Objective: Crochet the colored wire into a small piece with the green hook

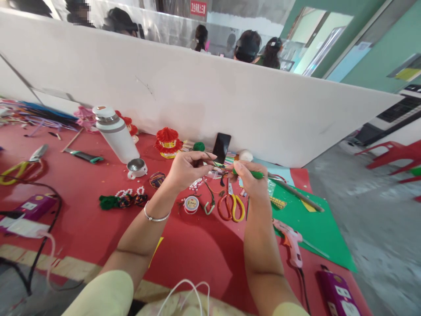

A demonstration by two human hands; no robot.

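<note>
My left hand is closed in a pinch on a thin dark cord, held up above the table. Close beside it, my right hand grips a tool with a green handle; its tip points toward the cord, too small to make out. Under the hands lie scissors with red and yellow handles, a spool and a pale green carabiner-like clip. White beads are scattered near the spool. A yarn piece with a green tassel and bead loops lies left of my left forearm.
A white thermos stands at the left behind its metal cup. A phone leans against the white partition. On the right are a green sheet, a stick, a pink glue gun and a purple power strip.
</note>
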